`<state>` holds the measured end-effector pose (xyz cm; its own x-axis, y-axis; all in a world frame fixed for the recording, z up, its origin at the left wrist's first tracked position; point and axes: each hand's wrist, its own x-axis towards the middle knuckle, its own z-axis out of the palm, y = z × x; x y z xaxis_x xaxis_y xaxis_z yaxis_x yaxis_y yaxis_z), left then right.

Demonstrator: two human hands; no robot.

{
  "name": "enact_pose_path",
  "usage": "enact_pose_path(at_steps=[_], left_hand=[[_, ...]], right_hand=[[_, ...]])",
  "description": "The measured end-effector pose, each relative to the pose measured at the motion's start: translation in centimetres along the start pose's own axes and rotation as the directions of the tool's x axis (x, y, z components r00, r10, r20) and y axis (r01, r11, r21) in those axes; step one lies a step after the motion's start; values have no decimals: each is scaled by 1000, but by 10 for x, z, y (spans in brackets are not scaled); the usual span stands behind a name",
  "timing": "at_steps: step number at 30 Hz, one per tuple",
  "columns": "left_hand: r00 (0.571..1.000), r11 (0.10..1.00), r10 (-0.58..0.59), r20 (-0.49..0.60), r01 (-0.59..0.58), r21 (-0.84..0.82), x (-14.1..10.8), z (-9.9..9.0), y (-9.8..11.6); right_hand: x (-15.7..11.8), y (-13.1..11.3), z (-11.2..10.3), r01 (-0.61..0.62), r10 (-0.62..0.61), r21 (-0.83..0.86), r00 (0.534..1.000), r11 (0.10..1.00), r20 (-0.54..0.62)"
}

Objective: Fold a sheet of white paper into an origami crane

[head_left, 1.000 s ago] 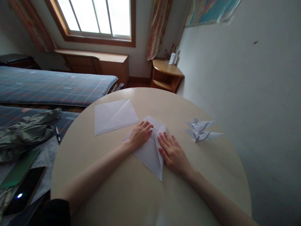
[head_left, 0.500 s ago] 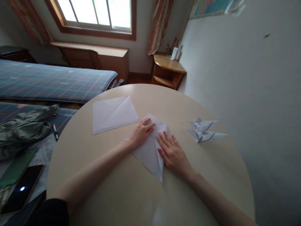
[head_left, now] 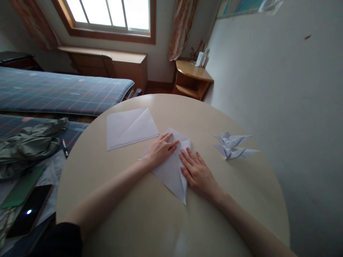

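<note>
A folded sheet of thin white paper (head_left: 169, 175) lies near the middle of a round cream tabletop (head_left: 222, 117), kite-shaped, with its long point aimed at the near side. The left hand (head_left: 160, 150) rests open and palm down on its left part, pressing rather than gripping. The right hand (head_left: 197, 174) is open and flat too, its fingertips on the right flap and the rest of the hand on the table just beside the paper.

The paper looks light, soft and easily creased, and it may slide on the smooth top. A pinch at a free edge or the near point seems the best hold, with the other hand pinning it flat.

Just left and farther off lies a white triangular folded sheet (head_left: 130, 128), while two small white paper birds (head_left: 232, 145) sit to the right. Open tabletop remains between the paper and the near edge. Past the left rim lie a black smartphone (head_left: 29, 212) and a black pen (head_left: 64, 148); a white wall (head_left: 268, 107) stands close to the right rim.
</note>
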<state>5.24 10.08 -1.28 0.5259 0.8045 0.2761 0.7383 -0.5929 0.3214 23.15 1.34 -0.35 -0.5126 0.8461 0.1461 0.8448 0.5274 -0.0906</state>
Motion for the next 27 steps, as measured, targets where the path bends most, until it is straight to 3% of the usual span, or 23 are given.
enact_pose_path(at_steps=[27], left_hand=[[1000, 999, 17, 12, -17, 29, -1, 0, 0]], right_hand=[[1, -3, -1, -14, 14, 17, 1000, 1000, -2]])
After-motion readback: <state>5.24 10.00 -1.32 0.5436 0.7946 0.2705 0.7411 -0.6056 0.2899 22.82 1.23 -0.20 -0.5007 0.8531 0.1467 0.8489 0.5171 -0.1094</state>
